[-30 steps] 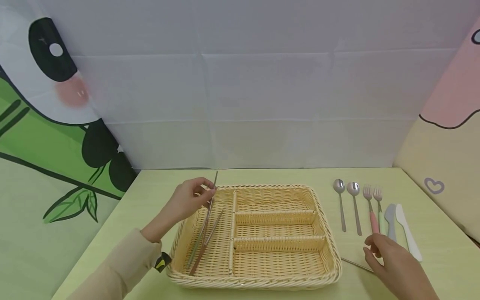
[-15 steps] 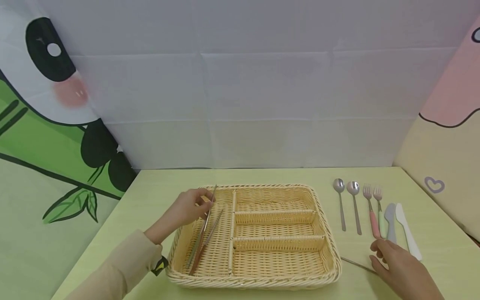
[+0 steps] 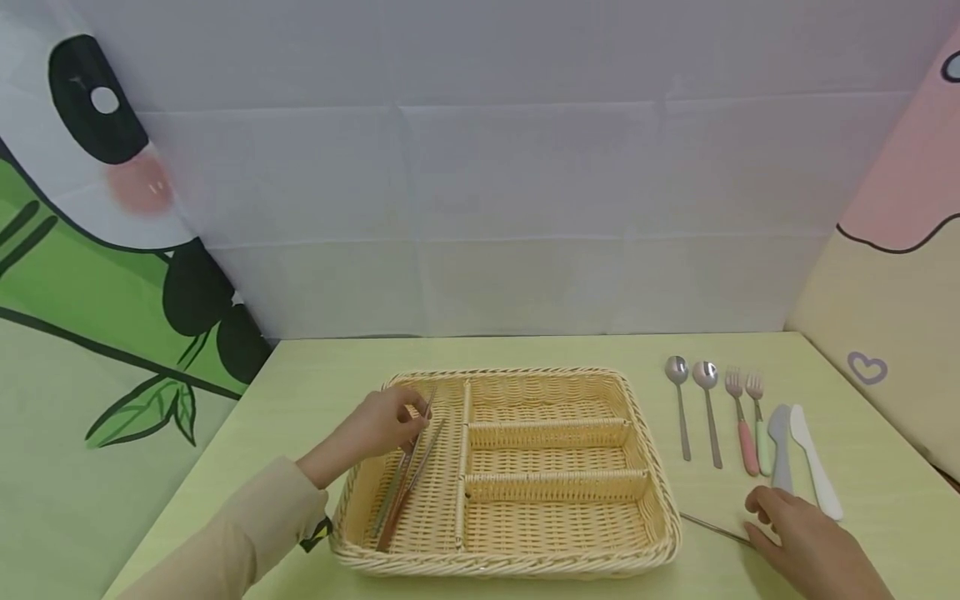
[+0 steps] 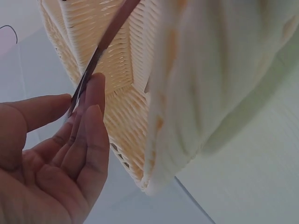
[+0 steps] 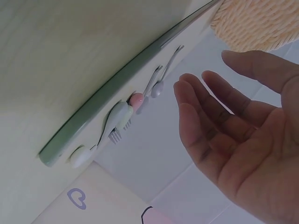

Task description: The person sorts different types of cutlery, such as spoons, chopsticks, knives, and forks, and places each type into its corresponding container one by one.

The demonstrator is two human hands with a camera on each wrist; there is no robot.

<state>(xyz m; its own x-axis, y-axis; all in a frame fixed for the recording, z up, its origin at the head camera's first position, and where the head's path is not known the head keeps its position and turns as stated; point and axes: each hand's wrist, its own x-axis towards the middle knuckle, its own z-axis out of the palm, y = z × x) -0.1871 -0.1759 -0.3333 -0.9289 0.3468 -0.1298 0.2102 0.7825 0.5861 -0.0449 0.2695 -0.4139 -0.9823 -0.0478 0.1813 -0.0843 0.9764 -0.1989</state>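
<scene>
My left hand (image 3: 378, 423) is over the left compartment of the wicker basket (image 3: 577, 568). Between thumb and fingers it pinches the metal end of a chopstick with a brown handle (image 4: 110, 32). That chopstick slants down into the compartment, where other chopsticks (image 3: 429, 454) lie close beside it. On the right, my right hand (image 3: 813, 542) holds nothing, its fingers loosely bent. Beneath it a green-handled chopstick (image 5: 100, 100) lies on the table, its metal end pointing toward the basket; the hand hides the green part in the head view.
Right of the basket lie two spoons (image 3: 706, 375), a pink-handled fork (image 3: 747, 446), a light-green-handled fork (image 3: 763, 446), a grey knife (image 3: 781, 442) and a white knife (image 3: 813, 462). Dividers (image 3: 555, 485) split the basket's right side into three compartments. A pale wall (image 3: 525, 283) stands behind the table.
My left hand has lowered the pinched chopstick farther into the left compartment. My right hand has shifted slightly right and down, staying near the green-handled chopstick.
</scene>
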